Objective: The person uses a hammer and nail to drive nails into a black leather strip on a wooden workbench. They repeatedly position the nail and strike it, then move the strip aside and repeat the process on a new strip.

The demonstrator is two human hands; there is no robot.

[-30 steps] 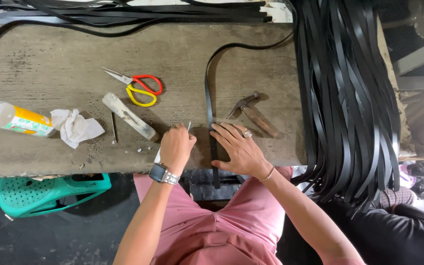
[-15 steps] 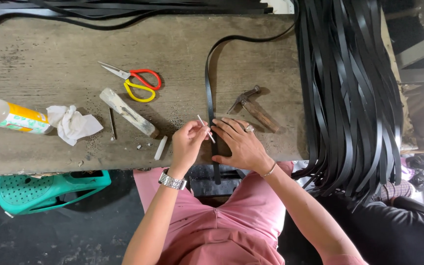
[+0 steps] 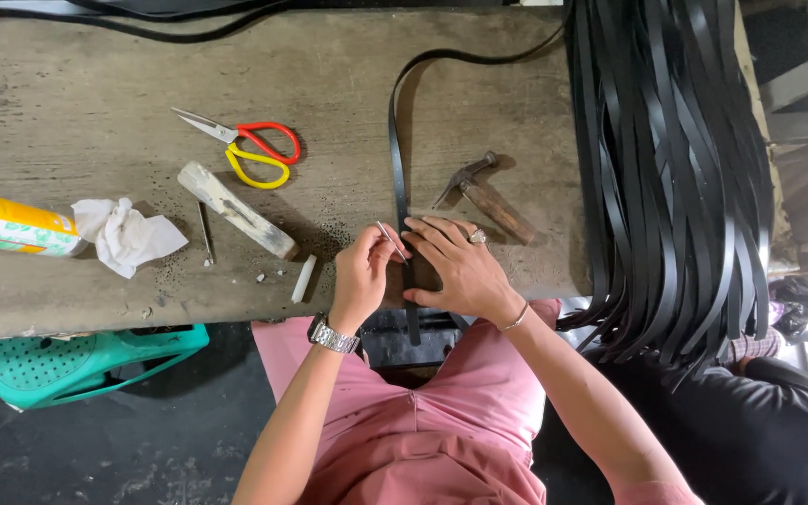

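A long black strap [image 3: 396, 159] runs down the worn wooden table [image 3: 95, 84] and hangs over its near edge. My right hand [image 3: 460, 266], with a ring and a thin bracelet, lies flat on the strap and pins it to the table. My left hand [image 3: 362, 276], with a wristwatch, pinches a thin metal tool [image 3: 390, 238] and holds its tip at the strap beside my right fingers. A small hammer [image 3: 488, 196] lies just beyond my right hand.
Red and yellow scissors [image 3: 254, 150], a wooden stick [image 3: 234, 209], a nail [image 3: 205, 234] and a white chalk piece [image 3: 303, 278] lie left of my hands. A bottle [image 3: 11, 224] and crumpled tissue [image 3: 128, 236] sit far left. Many black straps [image 3: 675, 178] hang at the right. A green stool [image 3: 86, 360] stands below.
My left hand rose from the table's edge by the chalk piece and moved right with the thin tool to the strap. My right hand stayed pressed on the strap.
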